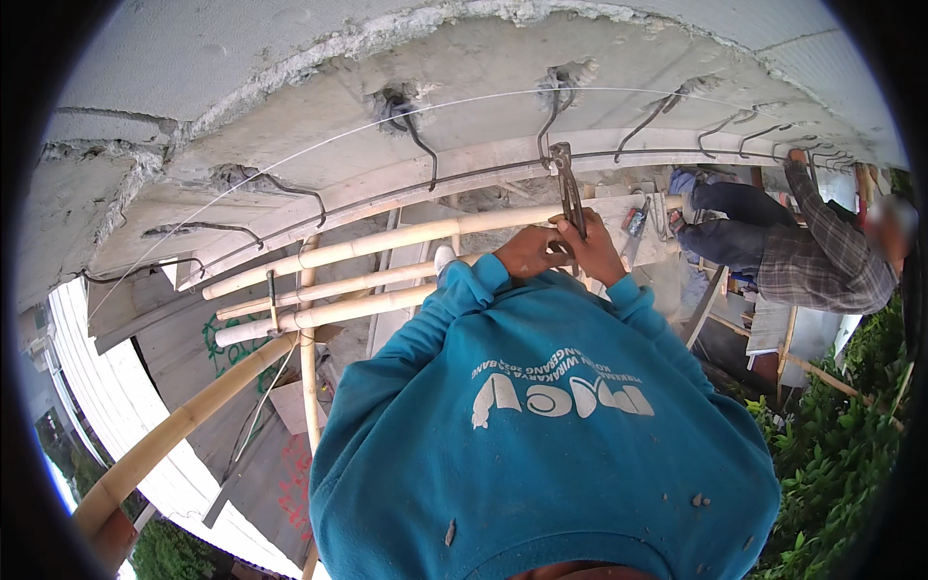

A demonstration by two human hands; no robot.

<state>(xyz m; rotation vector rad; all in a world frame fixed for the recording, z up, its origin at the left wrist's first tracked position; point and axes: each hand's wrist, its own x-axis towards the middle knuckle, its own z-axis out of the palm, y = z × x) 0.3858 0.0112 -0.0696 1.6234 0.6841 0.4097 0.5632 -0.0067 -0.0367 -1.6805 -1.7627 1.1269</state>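
Observation:
My right hand (594, 249) is closed around the handles of a pair of metal pincers (568, 188). The pincers point away from me, and their jaws are at a long thin steel bar (377, 201) where a bent steel rod (547, 130) comes down from the concrete. Pressed up to the right hand, my left hand (527, 253) has its fingers curled in by the lower handles. What those fingers pinch is hidden. Several more bent rods (421, 145) stick out of rough holes in the concrete (483, 68) and reach the bar.
Bamboo poles (387, 246) run across below the bar, with one thick pole (184, 425) at lower left. A white string (319, 135) stretches along the concrete. At right, a person in a plaid shirt (807, 266) reaches up to the bar. Green plants (831, 464) grow at lower right.

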